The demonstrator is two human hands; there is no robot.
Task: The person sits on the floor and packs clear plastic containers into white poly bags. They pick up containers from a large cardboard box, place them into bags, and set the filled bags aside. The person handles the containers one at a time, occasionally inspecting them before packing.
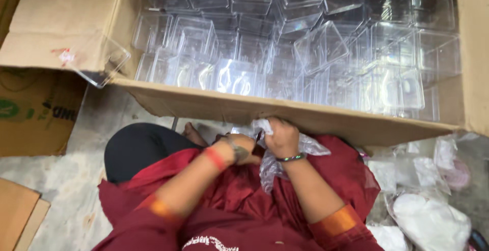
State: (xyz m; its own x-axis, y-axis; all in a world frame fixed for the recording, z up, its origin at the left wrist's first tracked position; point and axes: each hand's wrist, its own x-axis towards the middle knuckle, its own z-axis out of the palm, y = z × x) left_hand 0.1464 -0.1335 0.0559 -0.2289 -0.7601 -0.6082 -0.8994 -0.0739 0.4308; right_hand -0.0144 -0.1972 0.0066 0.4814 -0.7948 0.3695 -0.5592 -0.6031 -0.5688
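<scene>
At lower centre, the left hand (239, 149) is curling shut around something small I cannot make out, while just right of it the right hand (281, 138) is pinching a crinkled clear plastic bag (272, 167) over the lap. Across the upper frame, a cardboard box (285, 111) is sitting nearly full of clear plastic containers (326, 47). More filled bags (430, 220) are waiting on the floor at lower right, so work seemingly remains.

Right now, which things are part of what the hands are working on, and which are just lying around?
In hand:
left hand
right hand
crinkled clear plastic bag

Lying about:
cardboard box
clear plastic containers
loose clear lid
white packets
flat cardboard
</scene>
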